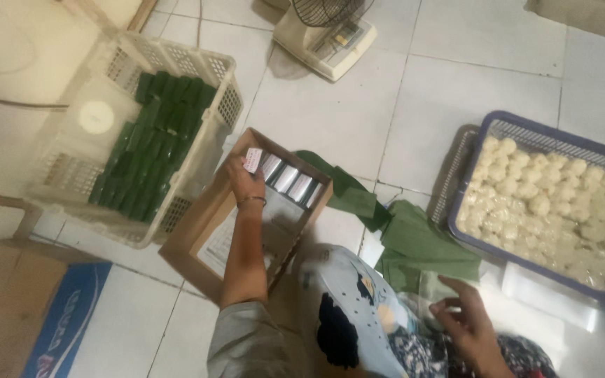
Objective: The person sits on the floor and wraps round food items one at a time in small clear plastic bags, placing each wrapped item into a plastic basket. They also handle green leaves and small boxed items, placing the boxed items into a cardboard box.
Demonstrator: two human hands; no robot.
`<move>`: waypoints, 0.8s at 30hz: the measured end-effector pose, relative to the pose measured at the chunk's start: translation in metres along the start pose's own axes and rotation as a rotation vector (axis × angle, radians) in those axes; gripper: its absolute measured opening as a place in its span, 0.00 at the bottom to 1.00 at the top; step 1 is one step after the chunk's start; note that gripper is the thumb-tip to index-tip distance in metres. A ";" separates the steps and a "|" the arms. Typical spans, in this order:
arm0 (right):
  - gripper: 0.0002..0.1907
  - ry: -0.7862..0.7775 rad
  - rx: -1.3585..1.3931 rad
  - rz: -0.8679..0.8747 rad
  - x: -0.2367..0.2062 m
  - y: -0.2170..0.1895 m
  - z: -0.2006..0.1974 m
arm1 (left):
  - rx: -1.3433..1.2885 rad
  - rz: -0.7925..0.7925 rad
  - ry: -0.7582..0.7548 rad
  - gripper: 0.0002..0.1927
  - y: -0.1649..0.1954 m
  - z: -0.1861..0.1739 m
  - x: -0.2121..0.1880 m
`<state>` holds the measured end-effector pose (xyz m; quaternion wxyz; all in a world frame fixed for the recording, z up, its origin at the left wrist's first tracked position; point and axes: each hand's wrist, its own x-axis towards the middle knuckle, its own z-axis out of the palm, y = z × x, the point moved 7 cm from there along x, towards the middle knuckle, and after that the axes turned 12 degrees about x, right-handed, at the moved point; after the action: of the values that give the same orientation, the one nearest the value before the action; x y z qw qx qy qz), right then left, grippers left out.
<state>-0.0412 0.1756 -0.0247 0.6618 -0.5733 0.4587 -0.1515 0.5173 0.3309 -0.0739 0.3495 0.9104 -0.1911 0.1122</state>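
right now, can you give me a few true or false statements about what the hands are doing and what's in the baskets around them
1. The left hand holds a small pink-and-white slip over the cardboard box. True.
2. The right hand rests inside the blue-rimmed basket. False: it is down by a clear plastic bag, outside the basket.
3. The blue-rimmed basket holds pale round cakes. True.
4. The white basket is full of red fruit. False: it holds rows of green leaf-wrapped parcels.
5. Green leaves lie on the tiled floor between the box and the blue-rimmed basket. True.
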 end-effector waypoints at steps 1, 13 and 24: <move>0.33 -0.004 -0.015 -0.037 0.002 0.002 0.005 | -0.010 0.002 -0.007 0.28 -0.006 0.009 0.003; 0.26 0.005 -0.222 -0.006 0.023 0.031 0.026 | 0.402 0.254 0.014 0.29 -0.023 0.076 -0.027; 0.24 -0.023 -0.321 -0.074 0.008 0.035 0.019 | 0.656 0.068 -0.547 0.48 -0.007 0.084 -0.026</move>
<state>-0.0335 0.1918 -0.0609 0.5608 -0.6899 0.4480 -0.0937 0.5029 0.2860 -0.1482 -0.0258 0.9627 -0.2607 -0.0670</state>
